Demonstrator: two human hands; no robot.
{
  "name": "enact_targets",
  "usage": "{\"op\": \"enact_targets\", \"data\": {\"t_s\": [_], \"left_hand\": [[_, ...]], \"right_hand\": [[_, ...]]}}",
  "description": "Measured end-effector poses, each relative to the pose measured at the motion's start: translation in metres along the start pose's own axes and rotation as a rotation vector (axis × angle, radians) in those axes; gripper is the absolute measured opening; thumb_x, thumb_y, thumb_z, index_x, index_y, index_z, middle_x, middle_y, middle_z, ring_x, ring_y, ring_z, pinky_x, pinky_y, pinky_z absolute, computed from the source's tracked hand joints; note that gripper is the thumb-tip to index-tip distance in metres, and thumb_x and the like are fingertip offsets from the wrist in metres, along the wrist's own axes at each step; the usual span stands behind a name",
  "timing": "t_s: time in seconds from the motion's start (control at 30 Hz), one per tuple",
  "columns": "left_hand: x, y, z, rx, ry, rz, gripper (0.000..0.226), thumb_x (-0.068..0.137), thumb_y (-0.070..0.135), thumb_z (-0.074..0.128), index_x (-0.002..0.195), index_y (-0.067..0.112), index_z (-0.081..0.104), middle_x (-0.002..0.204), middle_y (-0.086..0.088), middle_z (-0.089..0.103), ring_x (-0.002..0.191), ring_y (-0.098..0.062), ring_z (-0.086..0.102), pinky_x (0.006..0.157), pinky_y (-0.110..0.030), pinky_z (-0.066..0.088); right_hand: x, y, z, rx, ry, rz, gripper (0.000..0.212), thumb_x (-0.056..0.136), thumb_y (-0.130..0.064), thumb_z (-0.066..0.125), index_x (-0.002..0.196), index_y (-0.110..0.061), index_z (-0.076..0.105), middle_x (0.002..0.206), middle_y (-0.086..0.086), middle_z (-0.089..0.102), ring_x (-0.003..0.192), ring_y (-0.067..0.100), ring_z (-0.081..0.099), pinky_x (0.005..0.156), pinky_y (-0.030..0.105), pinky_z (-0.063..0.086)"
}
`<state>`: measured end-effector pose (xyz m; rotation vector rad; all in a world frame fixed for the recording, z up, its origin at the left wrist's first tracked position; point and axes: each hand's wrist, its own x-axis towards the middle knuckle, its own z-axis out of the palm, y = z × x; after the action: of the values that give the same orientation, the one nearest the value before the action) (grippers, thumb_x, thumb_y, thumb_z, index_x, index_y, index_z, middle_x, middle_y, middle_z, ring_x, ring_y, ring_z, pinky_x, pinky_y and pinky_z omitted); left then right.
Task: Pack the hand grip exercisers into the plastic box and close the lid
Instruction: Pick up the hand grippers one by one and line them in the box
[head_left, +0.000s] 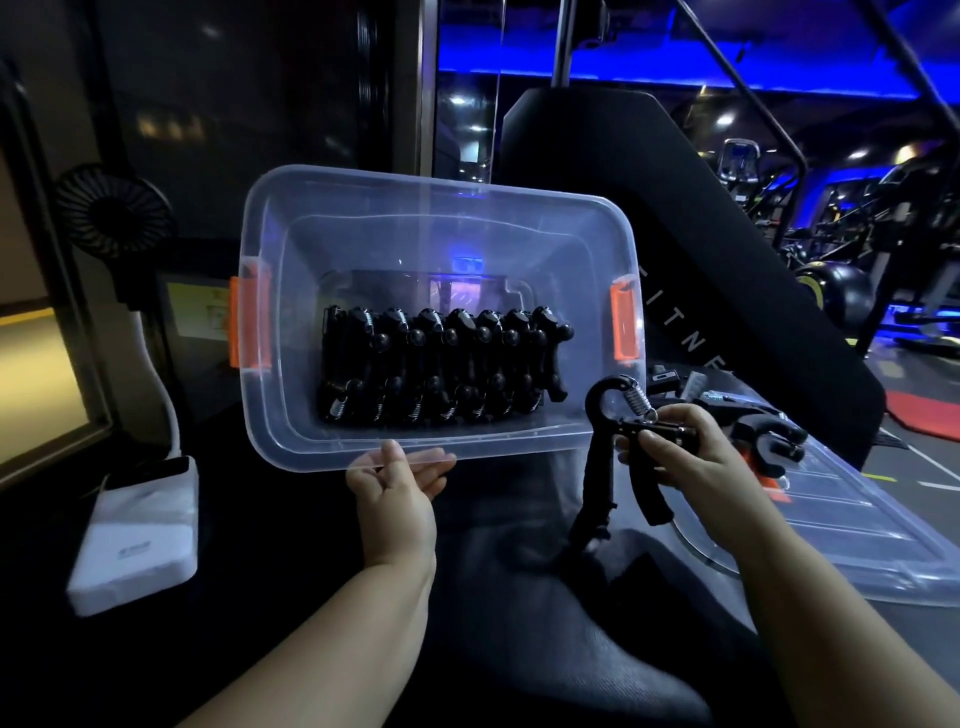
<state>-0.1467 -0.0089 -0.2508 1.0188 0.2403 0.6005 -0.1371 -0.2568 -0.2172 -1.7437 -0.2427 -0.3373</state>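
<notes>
Both forearms reach up from the bottom edge over a dark pad (519, 597). At its near left corner lies a white power bank (140, 530), with a small black fan (111, 210) standing beyond it. The left hand (397, 483) is turned palm up and grips the near rim of the clear box (270, 415), thumb against the rim and fingers curled beneath it. The box is tipped so that its open mouth faces the camera (whether its far side rests on the pad I cannot tell). An orange latch (236, 327) sits on its left end and another (623, 325) on its right. Inside, a packed row of black grips (441, 364) runs side by side along the bottom, springs showing at both ends. The right hand (685, 457) holds one more grip (596, 478) just right of the box's near right corner, fingers and thumb closed around its adjuster bar below the spring, handles hanging down. Behind that hand, the clear lid (857, 530) lies flat along the pad's right edge, with a few loose grips (763, 436) on its far end.
</notes>
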Motion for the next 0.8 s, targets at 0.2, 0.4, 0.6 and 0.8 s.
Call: {"op": "enact_targets", "data": {"t_s": [0.2,0.4,0.6,0.8], "left_hand": [[0.000,0.001,-0.001,-0.041,-0.023,-0.036,0.020,0.104,0.027,0.030,0.108,0.009,0.038,0.077,-0.013,0.071,0.082,-0.028,0.071,0.071,-0.032,0.053],[-0.003,0.003,-0.002,-0.045,-0.039,-0.036,0.014,0.104,0.026,0.029,0.098,0.015,0.036,0.079,-0.014,0.071,0.086,-0.026,0.070,0.076,-0.033,0.053],[-0.002,0.005,-0.002,-0.077,-0.050,-0.040,0.013,0.104,0.022,0.031,0.100,0.010,0.036,0.077,-0.017,0.071,0.079,-0.023,0.071,0.075,-0.033,0.053],[0.001,0.002,-0.003,-0.099,-0.050,-0.049,0.024,0.103,0.024,0.035,0.110,0.001,0.038,0.078,-0.017,0.071,0.086,-0.031,0.069,0.079,-0.033,0.055]], "right_hand": [[-0.002,-0.015,0.006,0.022,-0.059,-0.026,0.023,0.077,-0.022,0.072,0.099,-0.020,0.065,0.097,0.017,0.071,0.098,0.036,0.067,0.092,0.045,0.051],[0.008,-0.053,0.022,-0.013,-0.015,-0.282,0.025,0.076,-0.017,0.078,0.080,-0.041,0.071,0.070,-0.006,0.067,0.063,0.009,0.057,0.059,0.019,0.048],[0.045,-0.100,0.043,-0.195,0.010,-0.481,0.036,0.082,-0.006,0.073,0.083,-0.042,0.066,0.070,-0.014,0.062,0.055,0.000,0.052,0.054,0.017,0.044],[0.105,-0.105,0.080,-0.783,-0.015,-0.545,0.025,0.086,-0.027,0.068,0.109,-0.033,0.063,0.082,-0.012,0.062,0.080,0.017,0.059,0.071,0.029,0.040]]}}
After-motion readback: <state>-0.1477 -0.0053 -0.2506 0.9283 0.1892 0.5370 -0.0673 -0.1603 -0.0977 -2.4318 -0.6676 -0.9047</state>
